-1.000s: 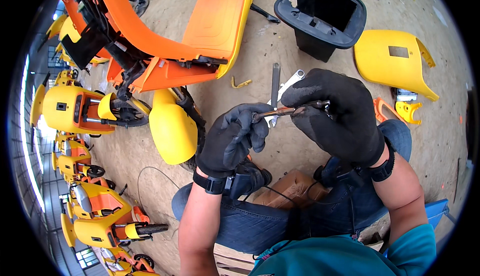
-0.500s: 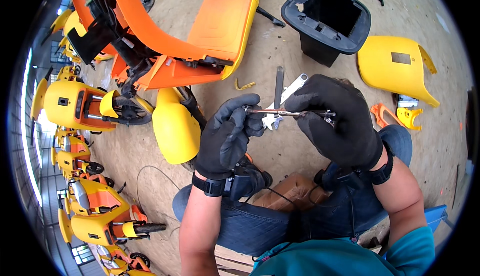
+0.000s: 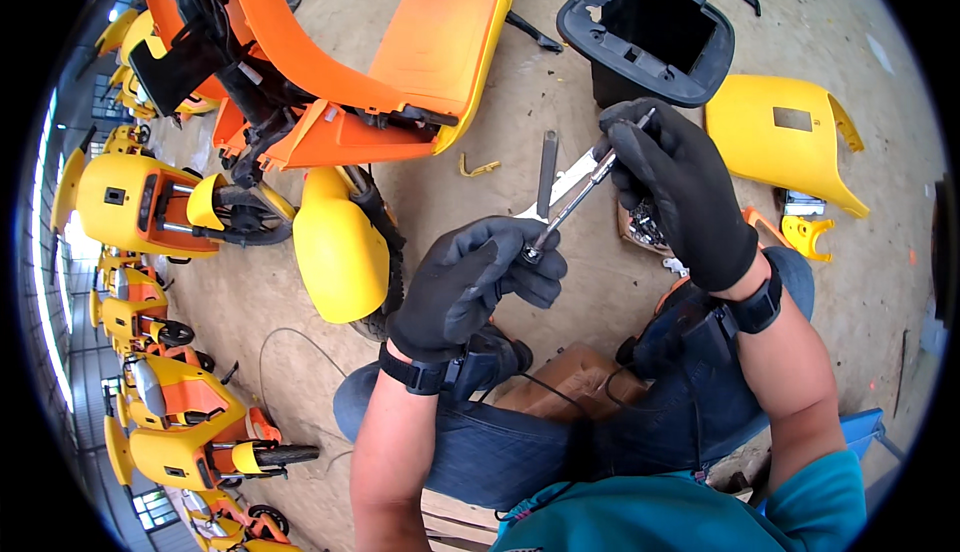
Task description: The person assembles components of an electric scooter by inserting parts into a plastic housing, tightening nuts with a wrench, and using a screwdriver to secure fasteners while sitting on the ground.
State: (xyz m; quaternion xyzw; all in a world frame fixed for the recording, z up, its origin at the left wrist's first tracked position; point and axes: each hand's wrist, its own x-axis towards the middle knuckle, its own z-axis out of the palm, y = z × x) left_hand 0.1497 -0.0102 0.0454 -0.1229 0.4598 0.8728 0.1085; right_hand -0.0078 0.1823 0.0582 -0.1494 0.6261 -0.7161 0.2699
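Note:
Both hands wear black gloves and meet on a thin metal rod, which slants up to the right. Its upper stretch looks thicker, like a sleeve, and a narrow tip sticks out past my right fingers. My right hand pinches that upper part between thumb and fingers. At the lower end, my left hand has its fingers curled round a small dark piece touching the rod; its exact kind cannot be made out. Beneath the hands on the floor lie a dark flat bar and a silver-white tool, partly covered.
A box of small metal parts sits below my right hand. A black bin-like case and a yellow panel lie ahead. An orange scooter body stands ahead left, with a yellow mudguard nearer. Parked yellow scooters line the left.
The rod has swung from nearly level to a steep slant. My right hand has risen with its upper end, while my left hand has dropped slightly. The box of metal parts has come into sight.

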